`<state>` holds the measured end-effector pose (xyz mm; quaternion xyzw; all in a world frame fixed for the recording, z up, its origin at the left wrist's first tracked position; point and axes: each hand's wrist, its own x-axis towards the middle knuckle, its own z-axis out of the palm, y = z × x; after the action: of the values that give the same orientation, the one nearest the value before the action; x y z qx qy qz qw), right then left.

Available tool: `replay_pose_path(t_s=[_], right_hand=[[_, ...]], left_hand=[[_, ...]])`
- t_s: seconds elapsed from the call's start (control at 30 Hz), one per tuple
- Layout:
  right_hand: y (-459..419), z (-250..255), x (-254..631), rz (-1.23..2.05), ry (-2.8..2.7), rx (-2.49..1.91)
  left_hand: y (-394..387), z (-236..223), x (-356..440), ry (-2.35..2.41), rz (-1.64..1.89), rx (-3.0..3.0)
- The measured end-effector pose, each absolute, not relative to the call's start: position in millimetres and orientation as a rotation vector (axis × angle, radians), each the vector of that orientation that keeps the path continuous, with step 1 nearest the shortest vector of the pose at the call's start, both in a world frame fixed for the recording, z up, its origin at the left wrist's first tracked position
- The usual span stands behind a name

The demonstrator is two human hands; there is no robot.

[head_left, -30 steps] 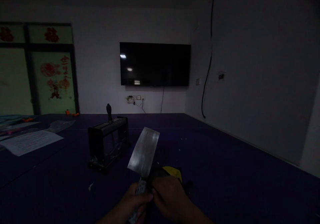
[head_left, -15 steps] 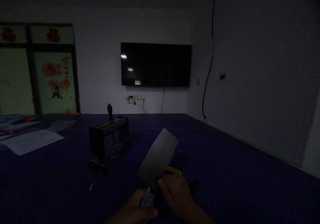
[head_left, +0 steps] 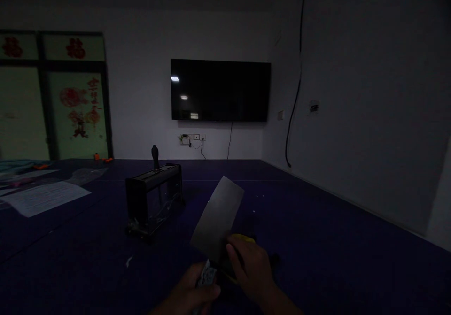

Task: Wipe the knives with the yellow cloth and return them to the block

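My left hand [head_left: 197, 289] is closed around a small grey-and-white patterned piece [head_left: 207, 275]; its exact kind is too dark to make out. Just right of it, my right hand [head_left: 252, 263] pinches the lower right edge of a flat, pale grey rectangular sheet [head_left: 218, 216]. The sheet tilts up and away from me, its lower end close above the left hand's piece. Behind the right hand's fingers shows part of a yellow and dark object [head_left: 243, 237], mostly hidden.
On the dark blue floor [head_left: 282, 211] stands a black box-shaped frame [head_left: 137, 202] with an upright handle. Papers [head_left: 52, 196] and clear plastic lie at the left. A white scrap [head_left: 128, 261] is nearer. A television [head_left: 220, 89] hangs on the far wall; a black cable [head_left: 296, 99] hangs at right.
The sheet has shifted slightly left and up with my right hand, whose fingers have lifted a little. A gap now shows between the two hands. My left hand keeps its hold.
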<state>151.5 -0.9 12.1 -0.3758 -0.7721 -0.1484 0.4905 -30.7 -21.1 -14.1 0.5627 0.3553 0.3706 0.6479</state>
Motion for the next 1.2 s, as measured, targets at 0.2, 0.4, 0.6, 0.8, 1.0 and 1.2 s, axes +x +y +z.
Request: replay_pose_path(t_s=[0.2,0.4,0.6,0.8,1.0,1.2], right_hand=[[-2.8,13.6,155.7,-0.418,-1.828,-0.858],[-8.8,18.4,158.2,-0.274,-1.86,-0.841],[-6.6,10.6,154.0,0.084,-1.686,-0.934],[-1.6,9.0,150.6,0.521,-1.333,-1.103],[-1.2,25.6,143.5,0.897,-1.251,-0.94],[3.8,28.9,143.9,0.964,-1.123,-1.054]], left_hand=[[-17.0,-17.5,-21.0,0.94,1.034,1.29],[-17.8,0.9,-24.0,1.2,1.261,1.466],[-19.0,9.0,-28.8,1.335,1.32,1.675],[-20.8,11.8,-28.6,1.467,1.355,1.697],[-19.4,17.8,-32.6,1.535,1.36,1.733],[-9.3,16.6,-34.3,1.378,1.326,1.705]])
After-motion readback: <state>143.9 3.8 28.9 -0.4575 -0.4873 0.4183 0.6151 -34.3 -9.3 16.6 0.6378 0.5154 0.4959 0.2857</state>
